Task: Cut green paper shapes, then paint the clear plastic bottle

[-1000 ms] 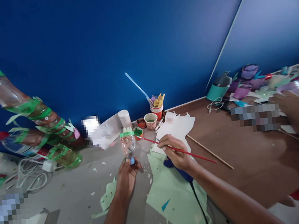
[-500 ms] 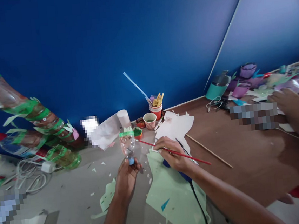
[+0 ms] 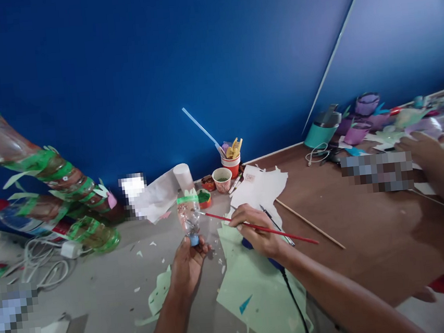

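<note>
My left hand (image 3: pixel 191 256) is closed around the blue-capped neck of a small clear plastic bottle (image 3: pixel 190 219), held upside down. A green band and pale paper tips ring its upper end, and brown paint marks its side. In my right hand (image 3: pixel 255 228) is a red-handled paintbrush (image 3: pixel 279 230), gripped like a pen. Its bristle end points left at the bottle's side; whether it touches, I cannot tell. Just behind the bottle sits a small dish of green paint (image 3: pixel 204 198). Near it stands a paper cup (image 3: pixel 222 179) with greenish content.
Pale green paper (image 3: pixel 258 294) and a white paper sheet (image 3: pixel 261 189) lie under and behind my right hand. A wooden stick (image 3: pixel 310 224) rests on the brown table. Painted bottles (image 3: pixel 69 176) lean at left. Another person's hand (image 3: pixel 420 150) works at far right.
The paintbrush has shifted slightly to the right, its tip drawing back a little from the bottle. The left hand and bottle stay nearly in place.
</note>
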`<action>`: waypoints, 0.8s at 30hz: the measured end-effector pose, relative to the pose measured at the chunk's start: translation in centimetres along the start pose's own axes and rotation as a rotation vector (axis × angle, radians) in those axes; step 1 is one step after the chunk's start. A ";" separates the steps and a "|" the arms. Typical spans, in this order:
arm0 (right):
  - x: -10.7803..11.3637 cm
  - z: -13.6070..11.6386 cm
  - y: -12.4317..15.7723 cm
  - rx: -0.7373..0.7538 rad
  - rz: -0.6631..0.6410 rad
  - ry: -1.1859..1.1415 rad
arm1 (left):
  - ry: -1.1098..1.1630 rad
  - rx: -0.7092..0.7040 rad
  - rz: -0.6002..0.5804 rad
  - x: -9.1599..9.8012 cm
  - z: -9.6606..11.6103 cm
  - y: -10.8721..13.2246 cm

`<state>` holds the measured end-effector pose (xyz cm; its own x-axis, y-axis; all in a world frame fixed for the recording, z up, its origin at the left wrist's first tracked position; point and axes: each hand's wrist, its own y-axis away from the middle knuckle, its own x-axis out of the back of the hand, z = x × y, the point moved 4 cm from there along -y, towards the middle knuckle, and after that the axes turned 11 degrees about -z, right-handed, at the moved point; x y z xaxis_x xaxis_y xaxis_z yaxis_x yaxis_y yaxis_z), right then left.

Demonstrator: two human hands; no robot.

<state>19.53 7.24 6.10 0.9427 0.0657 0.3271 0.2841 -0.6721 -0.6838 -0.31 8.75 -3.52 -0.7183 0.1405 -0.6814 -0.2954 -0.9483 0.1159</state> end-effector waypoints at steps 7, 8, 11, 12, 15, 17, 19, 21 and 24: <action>0.1 -0.1 -0.2 0.002 -0.020 0.002 | -0.002 0.003 -0.004 0.0 0.0 0.0; 0.0 -0.1 -0.2 0.010 -0.047 -0.005 | 0.000 0.004 -0.004 0.0 0.0 0.0; -0.1 -0.1 -0.1 0.012 -0.055 -0.025 | -0.004 0.005 -0.002 0.0 0.1 0.1; 0.0 -0.1 0.0 0.008 -0.040 -0.020 | -0.006 0.004 -0.004 0.0 0.1 0.1; -0.1 -0.2 -0.1 0.013 -0.033 0.026 | -0.011 -0.002 -0.012 0.1 0.1 0.0; -0.6 -0.3 -0.1 0.044 -0.096 0.046 | -0.010 -0.010 -0.012 0.2 0.1 -0.1; -1.0 -0.4 0.0 0.086 -0.158 0.039 | -0.006 -0.022 -0.004 0.3 0.1 -0.1; -1.1 -0.4 0.1 0.097 -0.162 0.028 | -0.005 -0.033 0.003 0.3 0.1 -0.1; -0.8 -0.1 0.1 0.057 -0.085 0.050 | -0.021 -0.042 -0.001 0.1 0.1 -0.1</action>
<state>18.78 7.00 5.83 0.9054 0.0826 0.4165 0.3732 -0.6227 -0.6878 -0.41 8.87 -3.46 -0.7312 0.1474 -0.6660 -0.2703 -0.9591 0.0845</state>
